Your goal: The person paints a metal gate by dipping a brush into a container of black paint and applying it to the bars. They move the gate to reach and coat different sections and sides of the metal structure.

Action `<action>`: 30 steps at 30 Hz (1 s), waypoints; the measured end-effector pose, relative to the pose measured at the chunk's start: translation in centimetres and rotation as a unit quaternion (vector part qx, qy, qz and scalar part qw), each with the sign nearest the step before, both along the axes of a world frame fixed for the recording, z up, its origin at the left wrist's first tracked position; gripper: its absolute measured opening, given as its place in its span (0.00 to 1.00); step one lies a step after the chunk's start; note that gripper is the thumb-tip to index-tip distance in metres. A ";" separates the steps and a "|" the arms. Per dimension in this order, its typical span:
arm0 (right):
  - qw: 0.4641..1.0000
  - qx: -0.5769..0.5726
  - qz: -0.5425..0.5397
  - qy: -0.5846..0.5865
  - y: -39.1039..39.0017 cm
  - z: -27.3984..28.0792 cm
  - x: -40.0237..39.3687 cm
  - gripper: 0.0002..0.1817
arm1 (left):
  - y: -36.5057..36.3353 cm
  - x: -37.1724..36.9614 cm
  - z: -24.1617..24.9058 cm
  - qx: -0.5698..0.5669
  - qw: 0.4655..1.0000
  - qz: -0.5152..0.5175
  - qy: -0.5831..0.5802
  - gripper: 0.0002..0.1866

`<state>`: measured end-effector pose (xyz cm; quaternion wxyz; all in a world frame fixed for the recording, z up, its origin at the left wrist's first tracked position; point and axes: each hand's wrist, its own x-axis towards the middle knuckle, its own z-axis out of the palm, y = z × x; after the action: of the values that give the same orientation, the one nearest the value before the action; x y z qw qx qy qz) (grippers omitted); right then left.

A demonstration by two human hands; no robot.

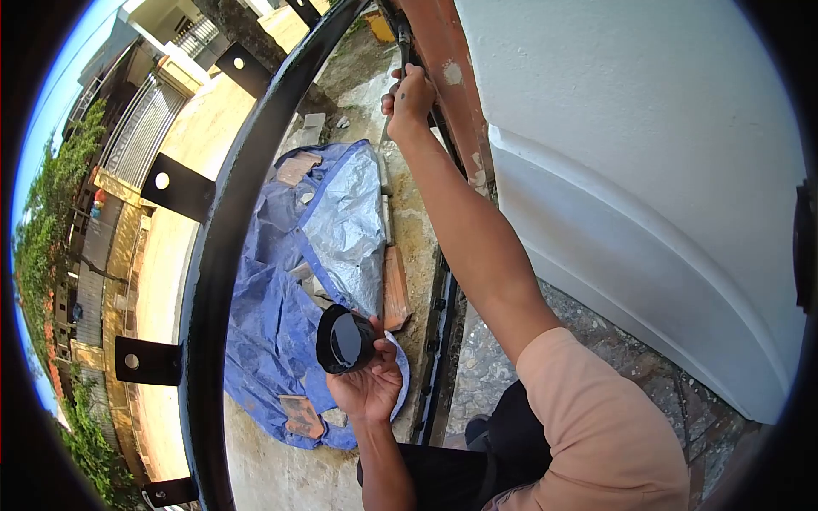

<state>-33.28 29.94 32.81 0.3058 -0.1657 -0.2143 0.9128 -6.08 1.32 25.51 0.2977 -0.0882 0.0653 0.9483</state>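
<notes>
My left hand point(372, 381) holds up a small black cup point(326, 339) with dark, glossy liquid point(347, 338) in it that looks like paint. Its fingers wrap around the cup's side. At the far end of my outstretched arm, my right hand point(412, 100) is closed around a paintbrush point(405, 49). The dark brush end points away from me, close to a dark metal bar beside the reddish-brown post point(436, 51). Whether the bristles touch the metal cannot be made out.
A curved black metal rail point(223, 221) with drilled tabs point(177, 187) runs along my left. Below lies a blue tarp point(268, 298) with broken bricks point(394, 289) around it. A white wall point(630, 102) stands close on my right. Stone paving point(588, 341) lies beneath it.
</notes>
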 end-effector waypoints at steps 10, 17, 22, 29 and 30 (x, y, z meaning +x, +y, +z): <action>0.985 -0.058 0.097 0.130 1.8 2.3 -6.5 0.15 | 0.5 -1.4 -1.0 0.014 1.000 -0.005 -0.023 0.28; 0.981 -0.043 0.106 0.157 2.2 -0.2 -5.3 0.16 | 0.4 -2.4 -1.5 0.026 0.999 0.007 -0.038 0.29; 0.985 -0.004 0.080 0.150 3.4 2.0 -7.1 0.16 | 0.5 -2.3 -1.4 0.022 0.999 0.009 -0.044 0.29; 0.986 -0.038 0.052 0.152 2.6 0.3 -6.9 0.18 | 1.0 -2.7 -1.7 0.012 0.999 0.004 -0.049 0.29; 0.985 -0.057 0.038 0.158 2.9 0.1 -7.8 0.18 | 1.0 -2.7 -1.6 0.008 0.999 0.005 -0.048 0.29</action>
<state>-41.05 32.87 32.89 0.2910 -0.0287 -0.1168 0.9491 -8.74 2.37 23.86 0.2962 -0.1318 0.0424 0.9450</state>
